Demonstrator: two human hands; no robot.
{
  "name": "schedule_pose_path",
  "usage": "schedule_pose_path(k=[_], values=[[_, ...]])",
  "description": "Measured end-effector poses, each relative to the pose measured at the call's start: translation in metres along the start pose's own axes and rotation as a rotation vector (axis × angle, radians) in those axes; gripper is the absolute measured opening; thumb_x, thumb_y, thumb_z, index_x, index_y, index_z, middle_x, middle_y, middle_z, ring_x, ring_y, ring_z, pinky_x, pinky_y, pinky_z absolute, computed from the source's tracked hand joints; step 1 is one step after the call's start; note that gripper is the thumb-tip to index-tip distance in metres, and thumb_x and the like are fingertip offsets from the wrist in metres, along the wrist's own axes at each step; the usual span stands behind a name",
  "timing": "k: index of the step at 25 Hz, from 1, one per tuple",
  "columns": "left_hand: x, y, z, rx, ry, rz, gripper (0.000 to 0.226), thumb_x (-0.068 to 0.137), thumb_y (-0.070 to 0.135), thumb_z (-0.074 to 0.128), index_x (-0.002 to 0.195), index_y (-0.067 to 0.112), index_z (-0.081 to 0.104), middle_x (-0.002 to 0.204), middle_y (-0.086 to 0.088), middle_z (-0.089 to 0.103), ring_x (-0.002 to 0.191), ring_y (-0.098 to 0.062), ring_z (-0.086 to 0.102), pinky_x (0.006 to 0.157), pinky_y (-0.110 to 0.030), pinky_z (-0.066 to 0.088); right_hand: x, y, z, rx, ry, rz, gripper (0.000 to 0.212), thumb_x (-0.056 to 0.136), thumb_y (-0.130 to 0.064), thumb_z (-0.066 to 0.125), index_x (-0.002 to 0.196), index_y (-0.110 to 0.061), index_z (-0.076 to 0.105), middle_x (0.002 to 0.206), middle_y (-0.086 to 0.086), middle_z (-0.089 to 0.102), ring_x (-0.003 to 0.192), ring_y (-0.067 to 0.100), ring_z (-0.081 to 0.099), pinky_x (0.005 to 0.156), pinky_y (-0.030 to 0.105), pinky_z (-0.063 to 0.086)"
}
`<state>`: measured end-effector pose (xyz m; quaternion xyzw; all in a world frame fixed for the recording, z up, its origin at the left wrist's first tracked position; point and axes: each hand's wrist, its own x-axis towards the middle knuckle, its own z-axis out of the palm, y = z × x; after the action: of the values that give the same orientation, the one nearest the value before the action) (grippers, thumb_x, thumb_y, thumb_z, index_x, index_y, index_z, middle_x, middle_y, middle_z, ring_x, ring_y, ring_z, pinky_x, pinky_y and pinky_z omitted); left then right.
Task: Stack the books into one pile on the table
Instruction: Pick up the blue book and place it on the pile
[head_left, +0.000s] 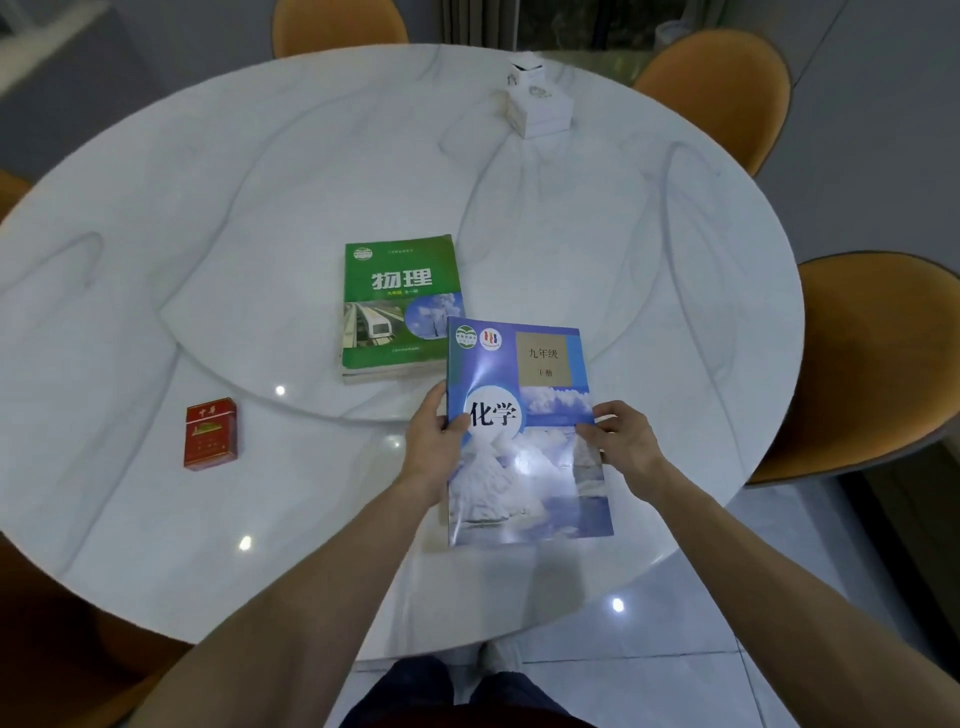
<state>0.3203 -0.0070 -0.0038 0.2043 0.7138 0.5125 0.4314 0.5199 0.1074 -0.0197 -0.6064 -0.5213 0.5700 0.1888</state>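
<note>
A green textbook (400, 301) lies flat near the middle of the round white marble table (208, 234), apparently on top of another book whose edges show beneath it. A blue textbook (524, 431) with a snowy mountain cover is held above the table's near side, its far left corner overlapping the green book's near right corner. My left hand (434, 441) grips its left edge, thumb on the cover. My right hand (621, 436) grips its right edge the same way.
A red cigarette pack (210, 434) stands on the table's near left. Small white boxes (537, 101) are stacked at the far right side. Orange chairs (878, 364) ring the table. My legs show below over a tiled floor.
</note>
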Motion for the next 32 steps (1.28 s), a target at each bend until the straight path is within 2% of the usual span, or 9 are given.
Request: schedule_pose_path(k=[4,8,12,16,20,22,26,29,32], values=[[0.024,0.024,-0.043,-0.053,0.055,0.003,0.051,0.094,0.005,0.054,0.140,0.025,0.044,0.104,-0.015,0.067,0.094,-0.028,0.063,0.090,-0.044,0.052,0.005,-0.043,0.039,0.056,-0.050,-0.034,0.018,0.089,-0.013,0.064,0.101,-0.010,0.051,0.100,0.012,0.060,0.093,0.030,0.061,0.082,0.044,0.054],[0.050,0.037,-0.080,-0.075,0.093,0.028,0.050,0.093,0.003,0.054,0.137,0.024,0.048,0.101,-0.013,0.069,0.091,-0.027,0.065,0.090,-0.044,0.053,0.017,-0.080,0.073,0.057,-0.098,-0.095,0.016,0.087,-0.005,0.064,0.100,-0.009,0.055,0.083,0.011,0.059,0.084,0.031,0.057,0.073,0.040,0.051],[0.078,0.049,-0.110,-0.102,0.129,0.033,0.042,0.092,0.001,0.053,0.126,0.026,0.056,0.095,-0.011,0.068,0.082,-0.025,0.062,0.079,-0.036,0.053,0.035,-0.113,0.107,0.013,-0.104,-0.116,0.012,0.087,-0.005,0.064,0.095,-0.010,0.057,0.089,0.019,0.060,0.083,0.031,0.058,0.078,0.045,0.051],[0.112,0.058,-0.131,-0.045,0.127,0.028,0.041,0.093,0.006,0.052,0.129,0.024,0.054,0.091,-0.017,0.067,0.079,-0.024,0.059,0.074,-0.034,0.051,0.058,-0.136,0.135,-0.017,-0.053,-0.122,0.017,0.086,-0.003,0.064,0.103,-0.004,0.060,0.075,0.010,0.059,0.079,0.030,0.056,0.076,0.043,0.050],[0.148,0.072,-0.141,0.005,0.135,0.025,0.040,0.093,0.005,0.049,0.129,0.023,0.054,0.097,-0.020,0.066,0.081,-0.024,0.057,0.066,-0.028,0.049,0.080,-0.159,0.156,-0.085,0.003,-0.132,0.008,0.086,-0.011,0.065,0.085,-0.018,0.062,0.087,0.012,0.065,0.086,0.032,0.063,0.082,0.046,0.055],[0.164,0.078,-0.144,0.028,0.139,0.019,0.041,0.094,0.005,0.048,0.130,0.021,0.053,0.098,-0.019,0.065,0.081,-0.024,0.056,0.058,-0.025,0.047,0.092,-0.167,0.163,-0.115,0.029,-0.134,0.020,0.085,-0.013,0.066,0.075,-0.027,0.058,0.094,0.013,0.066,0.089,0.031,0.064,0.086,0.049,0.055],[0.194,0.087,-0.141,0.087,0.161,0.012,0.040,0.094,0.005,0.047,0.132,0.020,0.050,0.102,-0.016,0.065,0.083,-0.025,0.056,0.053,-0.023,0.045,0.118,-0.176,0.171,-0.141,0.048,-0.121,0.005,0.086,-0.011,0.065,0.087,-0.015,0.062,0.098,0.014,0.066,0.087,0.030,0.062,0.083,0.044,0.054],[0.208,0.085,-0.133,0.181,0.200,-0.008,0.039,0.094,0.006,0.049,0.131,0.015,0.052,0.108,-0.020,0.068,0.084,-0.028,0.059,0.066,-0.031,0.053,0.133,-0.177,0.176,-0.215,0.068,-0.117,0.021,0.088,-0.012,0.063,0.107,-0.003,0.064,0.098,0.011,0.065,0.085,0.025,0.060,0.075,0.033,0.049],[0.217,0.076,-0.122,0.337,0.259,0.007,0.030,0.092,0.006,0.053,0.121,0.004,0.059,0.105,-0.022,0.070,0.093,-0.037,0.065,0.080,-0.038,0.054,0.140,-0.171,0.180,-0.338,0.109,-0.155,0.023,0.090,-0.012,0.059,0.109,-0.001,0.067,0.103,0.014,0.069,0.085,0.021,0.057,0.076,0.027,0.045]])
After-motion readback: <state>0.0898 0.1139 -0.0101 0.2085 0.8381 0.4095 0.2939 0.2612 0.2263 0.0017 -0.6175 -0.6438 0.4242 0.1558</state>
